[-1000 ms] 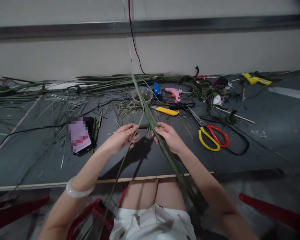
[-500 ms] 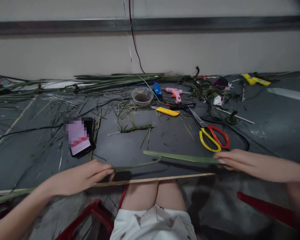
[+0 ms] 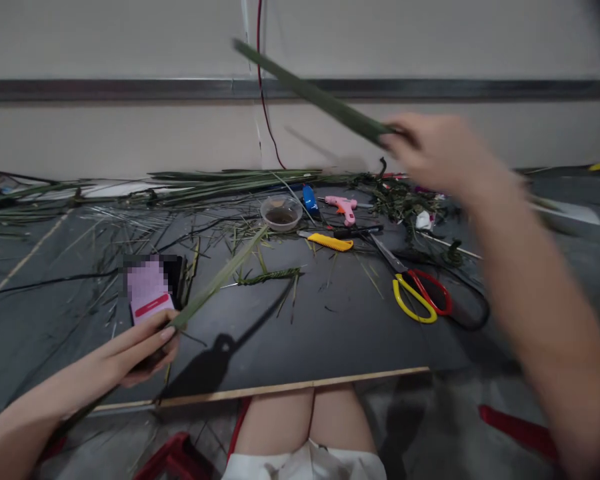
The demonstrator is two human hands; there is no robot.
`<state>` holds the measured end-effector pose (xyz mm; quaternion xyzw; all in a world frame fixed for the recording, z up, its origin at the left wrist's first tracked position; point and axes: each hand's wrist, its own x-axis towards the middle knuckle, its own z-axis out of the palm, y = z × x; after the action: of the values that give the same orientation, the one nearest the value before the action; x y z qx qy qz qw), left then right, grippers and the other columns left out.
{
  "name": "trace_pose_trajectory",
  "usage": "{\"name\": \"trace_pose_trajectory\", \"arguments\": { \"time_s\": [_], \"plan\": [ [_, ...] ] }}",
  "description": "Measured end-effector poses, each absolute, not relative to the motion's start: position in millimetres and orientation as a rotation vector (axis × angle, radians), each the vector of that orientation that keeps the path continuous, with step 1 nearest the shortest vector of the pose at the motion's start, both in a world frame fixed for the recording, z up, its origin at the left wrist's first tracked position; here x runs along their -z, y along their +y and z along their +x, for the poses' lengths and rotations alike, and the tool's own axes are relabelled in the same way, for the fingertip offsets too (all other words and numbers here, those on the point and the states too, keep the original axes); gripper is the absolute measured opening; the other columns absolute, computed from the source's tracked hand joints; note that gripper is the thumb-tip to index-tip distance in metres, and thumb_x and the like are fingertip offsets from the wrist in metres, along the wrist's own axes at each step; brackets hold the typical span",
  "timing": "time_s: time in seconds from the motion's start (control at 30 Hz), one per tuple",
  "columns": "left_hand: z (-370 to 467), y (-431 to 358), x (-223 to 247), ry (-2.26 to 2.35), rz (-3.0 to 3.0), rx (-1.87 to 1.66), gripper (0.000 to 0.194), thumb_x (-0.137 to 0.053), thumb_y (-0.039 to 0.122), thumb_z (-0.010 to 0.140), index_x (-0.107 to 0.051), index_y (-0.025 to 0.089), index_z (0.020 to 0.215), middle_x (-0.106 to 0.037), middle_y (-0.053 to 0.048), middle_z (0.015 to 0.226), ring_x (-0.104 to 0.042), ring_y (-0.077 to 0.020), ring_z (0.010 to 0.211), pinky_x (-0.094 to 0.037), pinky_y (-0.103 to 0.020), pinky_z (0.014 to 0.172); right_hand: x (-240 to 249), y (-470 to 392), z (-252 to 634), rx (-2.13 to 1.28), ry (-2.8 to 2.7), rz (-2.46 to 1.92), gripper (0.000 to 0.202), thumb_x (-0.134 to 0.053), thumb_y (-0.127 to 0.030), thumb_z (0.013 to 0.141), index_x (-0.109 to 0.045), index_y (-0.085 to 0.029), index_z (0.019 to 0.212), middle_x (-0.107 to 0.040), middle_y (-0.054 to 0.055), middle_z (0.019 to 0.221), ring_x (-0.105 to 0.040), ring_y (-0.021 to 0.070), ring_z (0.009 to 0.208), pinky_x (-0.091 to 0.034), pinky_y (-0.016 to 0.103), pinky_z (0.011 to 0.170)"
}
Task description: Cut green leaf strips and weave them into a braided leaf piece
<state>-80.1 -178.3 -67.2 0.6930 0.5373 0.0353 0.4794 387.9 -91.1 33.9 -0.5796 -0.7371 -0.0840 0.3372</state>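
Observation:
My left hand point(image 3: 147, 347) pinches a long green leaf strip point(image 3: 220, 277) near the phone point(image 3: 153, 300); the strip slants up toward a clear plastic bowl point(image 3: 281, 213). Raised in front of the wall, my right hand point(image 3: 425, 147) is closed on another green leaf strip point(image 3: 315, 97), which points up and to the left. Below, a small braided green piece point(image 3: 270, 275) lies on the dark table. Scissors point(image 3: 417, 293) with yellow and red handles rest to its right, and a yellow cutter point(image 3: 330, 241) is above it.
A pink glue gun point(image 3: 343, 208) and a blue tape dispenser point(image 3: 311, 200) lie near the bowl. Long green leaves point(image 3: 220, 179) line the wall's foot. Dark plant scraps point(image 3: 405, 200) are heaped at the right. A black cable point(image 3: 45, 281) crosses the left side. The table's front edge point(image 3: 290, 388) is above my knees.
My right hand has risen high with its strip, away from the table's front. My left hand has moved left and slightly down, and its strip now slants upward. The view has tilted up slightly.

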Motion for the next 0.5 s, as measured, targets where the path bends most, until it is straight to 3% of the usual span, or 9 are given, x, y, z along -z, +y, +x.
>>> {"name": "trace_pose_trajectory", "arguments": {
  "time_s": [0.03, 0.1, 0.17, 0.27, 0.33, 0.43, 0.5],
  "plan": [
    [-59.9, -176.6, 61.9, 1.391, 1.523, -0.137, 0.021, -0.048, 0.057, 0.074, -0.06, 0.047, 0.089, -0.061, 0.009, 0.06, -0.054, -0.0148, 0.047, -0.04, -0.024, 0.042, -32.2, -59.0, 363.5, 0.268, -2.034, -1.493, 0.049, -0.035, -0.039, 0.084, -0.066, -0.002, 0.074, -0.063, 0.008, 0.114, -0.059, 0.0159, 0.103, -0.04, 0.032, 0.079],
    [-24.5, -172.7, 49.6, 1.342, 1.319, -0.266, 0.022, -0.057, 0.052, 0.072, -0.057, 0.03, 0.074, -0.053, 0.008, 0.057, -0.04, -0.0074, 0.041, -0.03, -0.016, 0.038, -20.4, -21.3, 318.2, 0.28, -2.096, -1.461, 0.03, -0.054, -0.027, 0.081, -0.065, -0.004, 0.096, -0.052, 0.016, 0.131, -0.048, 0.0231, 0.121, -0.039, 0.038, 0.095],
    [-0.3, -167.9, 39.9, 1.275, 1.229, -0.428, 0.026, -0.059, 0.049, 0.075, -0.051, 0.024, 0.077, -0.052, 0.006, 0.065, -0.043, -0.0069, 0.05, -0.035, -0.014, 0.042, -0.6, -20.2, 284.0, 0.127, -2.119, -1.413, 0.031, -0.06, -0.02, 0.079, -0.063, -0.007, 0.106, -0.054, 0.017, 0.129, -0.049, 0.0265, 0.12, -0.04, 0.042, 0.097],
    [16.5, -159.8, 35.9, 1.278, 1.185, -0.541, 0.037, -0.071, 0.048, 0.065, -0.049, 0.02, 0.076, -0.052, 0.005, 0.067, -0.049, -0.0081, 0.058, -0.049, -0.019, 0.052, 34.9, -62.3, 258.5, -0.303, -2.165, -1.323, 0.023, -0.052, -0.016, 0.083, -0.068, -0.01, 0.098, -0.07, 0.012, 0.099, -0.063, 0.0226, 0.094, -0.047, 0.039, 0.087],
    [23.2, -155.5, 39.0, 1.258, 1.189, -0.569, 0.038, -0.074, 0.046, 0.062, -0.051, 0.017, 0.071, -0.05, 0.005, 0.063, -0.049, -0.0073, 0.058, -0.054, -0.023, 0.059, 56.6, -97.5, 253.0, -0.788, -2.054, -1.191, 0.018, -0.056, -0.018, 0.079, -0.07, -0.01, 0.086, -0.071, 0.007, 0.079, -0.065, 0.0172, 0.075, -0.05, 0.031, 0.075],
    [38.1, -152.5, 47.7, 1.179, 1.211, -0.553, 0.033, -0.075, 0.042, 0.063, -0.057, 0.014, 0.069, -0.053, 0.005, 0.062, -0.05, -0.0066, 0.057, -0.054, -0.023, 0.061, 80.6, -138.2, 247.6, -1.461, -1.647, -1.016, 0.025, -0.065, -0.033, 0.072, -0.071, -0.012, 0.085, -0.069, 0.004, 0.071, -0.062, 0.0131, 0.063, -0.05, 0.025, 0.06],
    [50.8, -151.8, 54.8, 1.121, 1.25, -0.514, 0.03, -0.074, 0.039, 0.064, -0.06, 0.014, 0.071, -0.058, 0.003, 0.066, -0.053, -0.0071, 0.059, -0.052, -0.02, 0.06, 91.2, -154.4, 243.1, -1.663, -1.395, -0.922, 0.03, -0.07, -0.038, 0.067, -0.071, -0.013, 0.083, -0.068, 0.002, 0.069, -0.061, 0.0114, 0.06, -0.049, 0.023, 0.055]
  ]
}}
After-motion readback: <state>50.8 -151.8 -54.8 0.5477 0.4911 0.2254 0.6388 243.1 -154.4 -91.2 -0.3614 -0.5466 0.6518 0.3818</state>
